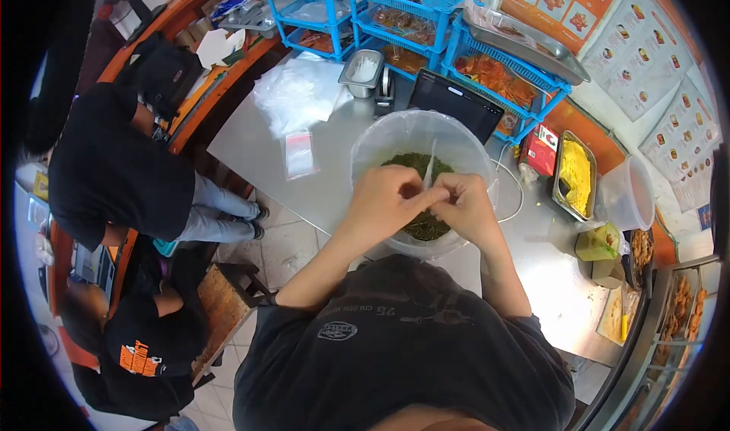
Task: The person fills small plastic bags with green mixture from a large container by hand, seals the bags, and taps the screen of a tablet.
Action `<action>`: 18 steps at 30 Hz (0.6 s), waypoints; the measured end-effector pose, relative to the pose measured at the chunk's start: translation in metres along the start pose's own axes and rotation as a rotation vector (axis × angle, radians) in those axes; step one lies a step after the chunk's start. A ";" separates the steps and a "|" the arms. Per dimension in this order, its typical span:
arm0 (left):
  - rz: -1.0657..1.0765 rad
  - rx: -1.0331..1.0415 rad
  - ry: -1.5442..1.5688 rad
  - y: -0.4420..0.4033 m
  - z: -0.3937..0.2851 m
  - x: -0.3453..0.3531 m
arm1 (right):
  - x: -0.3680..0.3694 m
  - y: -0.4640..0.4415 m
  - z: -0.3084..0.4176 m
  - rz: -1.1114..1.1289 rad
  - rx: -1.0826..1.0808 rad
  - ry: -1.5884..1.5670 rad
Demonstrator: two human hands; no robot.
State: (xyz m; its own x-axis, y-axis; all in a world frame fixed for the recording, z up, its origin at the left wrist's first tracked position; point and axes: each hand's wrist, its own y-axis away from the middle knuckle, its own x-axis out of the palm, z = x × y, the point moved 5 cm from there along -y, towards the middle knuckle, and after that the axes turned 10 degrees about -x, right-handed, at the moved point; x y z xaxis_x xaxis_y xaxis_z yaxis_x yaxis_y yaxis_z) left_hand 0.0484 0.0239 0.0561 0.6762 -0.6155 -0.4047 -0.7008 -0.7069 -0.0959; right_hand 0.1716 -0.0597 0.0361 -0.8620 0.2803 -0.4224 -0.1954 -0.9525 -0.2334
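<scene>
Hanging over the round, translucent plastic bucket (464,146), the left hand (389,199) and the right hand (465,203) were drawn close, almost meeting at the thumbs. Their fingertips were closed in a pinch on a thin, pale, see-through plastic strip (431,165), perhaps the edge of a small bag; the curled fingers hid its lower end. It lay on the far side of the pinch, above the bucket's mouth, its long axis pointing toward the bucket's far rim, with neither hand clearly nearer. The strip looked narrow and slightly glossy. Inside the bucket lay a loose heap of dark green, finely shredded leaves (426,229). Just beyond the bucket stood a black, flat-screened tablet (456,104); to its right, a rectangular metal tray (570,207) of bright yellow food (576,174); to the bucket's left, a flat clear packet (299,157) and, farther off, a pile of whitish, filmy plastic bags (296,89); farthest beyond it, stacked blue plastic baskets (413,3).
</scene>
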 end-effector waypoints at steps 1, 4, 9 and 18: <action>0.055 -0.027 -0.019 -0.002 0.005 0.004 | 0.002 -0.001 0.000 -0.001 -0.002 -0.021; 0.162 -0.004 0.053 -0.004 0.008 0.007 | 0.005 -0.001 0.002 -0.011 0.062 -0.145; 0.105 0.224 -0.114 -0.004 0.009 0.004 | 0.010 0.001 0.001 -0.052 -0.003 -0.091; -0.076 0.015 -0.559 0.006 -0.003 -0.009 | -0.008 -0.001 0.018 -0.259 -0.124 0.311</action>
State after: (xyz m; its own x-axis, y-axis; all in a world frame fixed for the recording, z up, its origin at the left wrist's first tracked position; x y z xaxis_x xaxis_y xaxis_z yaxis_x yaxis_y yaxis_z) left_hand 0.0388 0.0241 0.0623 0.5043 -0.2817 -0.8163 -0.6607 -0.7345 -0.1547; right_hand 0.1702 -0.0634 0.0557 -0.6055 0.5491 -0.5760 -0.3127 -0.8297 -0.4624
